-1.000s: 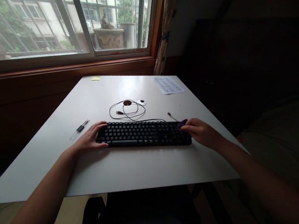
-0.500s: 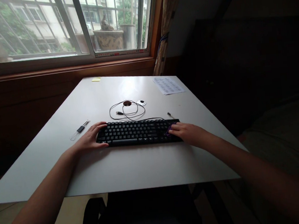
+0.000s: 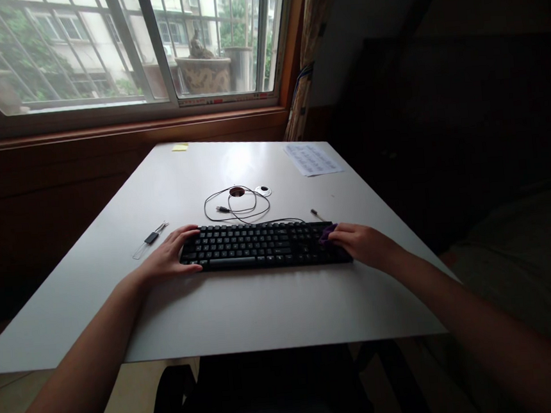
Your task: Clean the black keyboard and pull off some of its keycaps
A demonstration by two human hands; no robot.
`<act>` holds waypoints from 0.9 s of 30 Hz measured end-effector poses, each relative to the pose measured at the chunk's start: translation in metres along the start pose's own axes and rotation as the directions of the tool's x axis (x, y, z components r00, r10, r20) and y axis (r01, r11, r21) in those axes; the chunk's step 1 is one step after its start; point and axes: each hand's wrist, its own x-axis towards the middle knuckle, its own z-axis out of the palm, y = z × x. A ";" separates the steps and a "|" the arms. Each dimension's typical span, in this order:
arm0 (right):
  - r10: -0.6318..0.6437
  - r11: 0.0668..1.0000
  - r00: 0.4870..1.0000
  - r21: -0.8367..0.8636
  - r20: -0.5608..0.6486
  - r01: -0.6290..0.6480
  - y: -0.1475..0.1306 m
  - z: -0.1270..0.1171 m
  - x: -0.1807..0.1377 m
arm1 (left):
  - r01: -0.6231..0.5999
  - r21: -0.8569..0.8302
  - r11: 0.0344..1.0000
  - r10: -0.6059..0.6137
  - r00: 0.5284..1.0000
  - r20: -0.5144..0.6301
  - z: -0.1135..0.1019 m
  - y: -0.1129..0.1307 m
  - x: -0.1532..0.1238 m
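Note:
A black keyboard (image 3: 245,244) lies flat on the white table in front of me. My left hand (image 3: 169,253) grips its left end, fingers at the back edge and thumb at the front edge. My right hand (image 3: 358,241) is closed on a crumpled purple cloth (image 3: 327,233), which rests on the keys near the keyboard's right end. The keyboard's thin cable (image 3: 206,206) is looped behind it, with a USB plug (image 3: 222,209) at its end. Part of a small brush (image 3: 315,213) shows behind the right end of the keyboard.
To the left of my left hand lies a keycap puller (image 3: 153,237) with wire loops. A cable hole (image 3: 237,192) and its round cover (image 3: 263,191) are behind the keyboard. Printed sheets (image 3: 314,159) and a yellow sticky note (image 3: 180,147) lie toward the table's far edge (image 3: 231,141).
My right hand has moved the purple cloth to the right across the keys. My left hand keeps its hold on the keyboard's left end. The view has shifted slightly.

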 end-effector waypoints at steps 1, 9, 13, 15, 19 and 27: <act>0.040 0.999 0.998 0.029 -0.048 -0.039 0.001 -0.002 -0.002 | -0.001 0.000 1.000 0.001 1.000 0.002 0.000 -0.001 0.000; -0.068 0.997 0.998 -0.047 0.007 0.068 -0.015 0.004 0.009 | -0.014 0.014 1.000 0.014 1.000 0.003 0.001 -0.002 -0.001; -0.212 0.927 0.963 -0.278 0.164 0.252 -0.016 0.002 0.016 | -0.014 0.023 1.000 0.014 1.000 0.004 0.000 -0.002 -0.001; -0.233 0.905 0.954 -0.318 0.187 0.283 -0.015 0.000 0.018 | -0.012 0.026 1.000 0.012 1.000 0.007 0.000 -0.001 -0.001; -0.247 0.886 0.950 -0.353 0.191 0.301 -0.013 0.000 0.020 | -0.005 0.029 1.000 0.004 1.000 0.013 -0.001 -0.001 -0.001; -0.345 0.858 0.913 -0.321 0.216 0.400 -0.010 0.002 0.024 | -0.010 0.035 0.999 0.010 1.000 0.007 -0.001 0.001 -0.001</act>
